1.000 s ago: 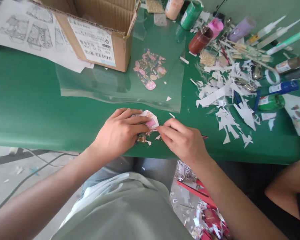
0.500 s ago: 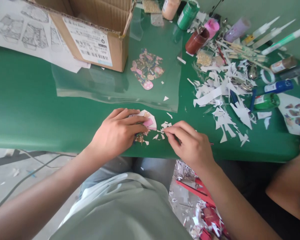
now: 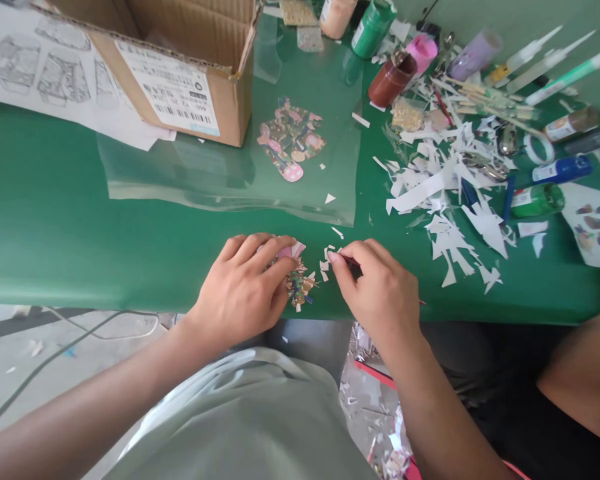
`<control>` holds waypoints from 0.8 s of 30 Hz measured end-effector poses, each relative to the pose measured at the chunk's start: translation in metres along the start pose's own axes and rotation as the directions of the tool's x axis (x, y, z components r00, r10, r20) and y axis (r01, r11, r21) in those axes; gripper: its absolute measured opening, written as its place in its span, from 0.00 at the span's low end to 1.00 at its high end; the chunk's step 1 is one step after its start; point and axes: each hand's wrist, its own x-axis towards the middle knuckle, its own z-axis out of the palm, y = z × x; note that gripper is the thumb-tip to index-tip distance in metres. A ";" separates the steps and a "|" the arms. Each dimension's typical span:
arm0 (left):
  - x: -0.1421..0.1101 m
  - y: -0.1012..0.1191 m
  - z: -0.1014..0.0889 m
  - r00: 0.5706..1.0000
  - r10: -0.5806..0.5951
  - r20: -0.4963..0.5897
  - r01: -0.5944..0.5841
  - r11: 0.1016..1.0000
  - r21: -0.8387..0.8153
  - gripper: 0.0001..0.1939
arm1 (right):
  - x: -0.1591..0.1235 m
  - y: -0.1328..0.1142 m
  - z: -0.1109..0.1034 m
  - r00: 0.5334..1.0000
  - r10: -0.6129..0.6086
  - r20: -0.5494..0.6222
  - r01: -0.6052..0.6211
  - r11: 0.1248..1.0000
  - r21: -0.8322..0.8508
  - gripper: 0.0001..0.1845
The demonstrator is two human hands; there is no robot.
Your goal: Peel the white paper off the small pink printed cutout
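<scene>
The pink piece (image 3: pixel 296 249) is lying on the green table (image 3: pixel 130 257), partly under the left hand (image 3: pixel 245 280). Those fingers are curving over it; whether they are pinching it, one cannot tell. Cut-outs (image 3: pixel 301 285) are lying close to the table's edge, so a careless sweep could tip some off. The right hand (image 3: pixel 380 283) is holding a thin tool (image 3: pixel 353 261) in a near-closed pinch beside white scraps (image 3: pixel 325 267), which, if brushed leftward, could mix in.

The single head-worn view looks from above and behind the near edge of the green table (image 3: pixel 155 247), facing forward and down across it, seemingly fairly close.
</scene>
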 end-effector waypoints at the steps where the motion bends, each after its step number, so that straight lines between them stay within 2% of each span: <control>1: -0.001 0.001 0.000 1.000 0.001 0.007 -0.001 1.000 -0.006 0.14 | 0.001 -0.001 0.000 1.000 0.014 0.003 -0.014 1.000 0.005 0.15; 5: -0.005 0.006 0.001 1.000 -0.012 0.008 0.013 1.000 -0.017 0.16 | 0.004 -0.004 0.002 0.999 0.009 0.033 -0.013 0.994 0.113 0.06; 8: -0.005 0.007 0.001 0.999 -0.047 0.024 0.047 0.999 -0.011 0.22 | 0.007 -0.007 0.006 0.999 -0.045 0.011 0.041 0.977 0.207 0.07; 11: -0.002 0.006 0.001 0.996 -0.067 0.050 0.067 0.998 0.004 0.23 | 0.012 -0.008 0.011 0.996 -0.088 -0.014 0.089 0.964 0.252 0.09; 24: -0.001 0.002 0.004 0.999 -0.026 0.021 0.025 0.998 0.050 0.20 | 0.018 -0.010 0.018 0.986 -0.161 -0.050 0.167 0.975 0.148 0.10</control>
